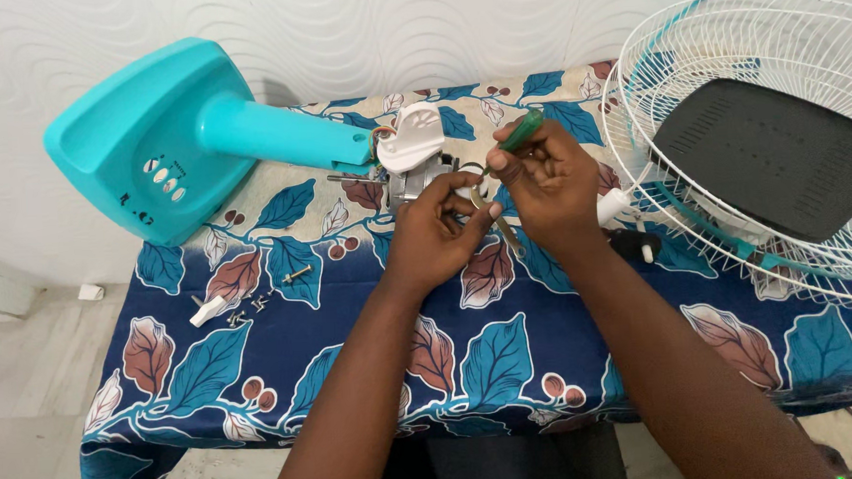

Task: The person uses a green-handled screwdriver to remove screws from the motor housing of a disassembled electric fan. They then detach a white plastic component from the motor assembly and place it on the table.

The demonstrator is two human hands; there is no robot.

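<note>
A teal stand fan lies on its side, its base (149,137) at the back left and its neck (283,136) reaching toward the bare motor (415,168), which has a white cap (412,135). My left hand (435,234) pinches a small metal part just in front of the motor. My right hand (553,181) grips a green-handled screwdriver (522,130), whose shaft runs down between both hands toward the cloth.
A blue leaf-patterned cloth (508,360) covers the table. A white wire fan guard (724,44) with a black cover (777,157) on it sits at the right. Loose screws (256,300) and a white piece (207,311) lie at the left. A black plug (637,245) rests beside my right wrist.
</note>
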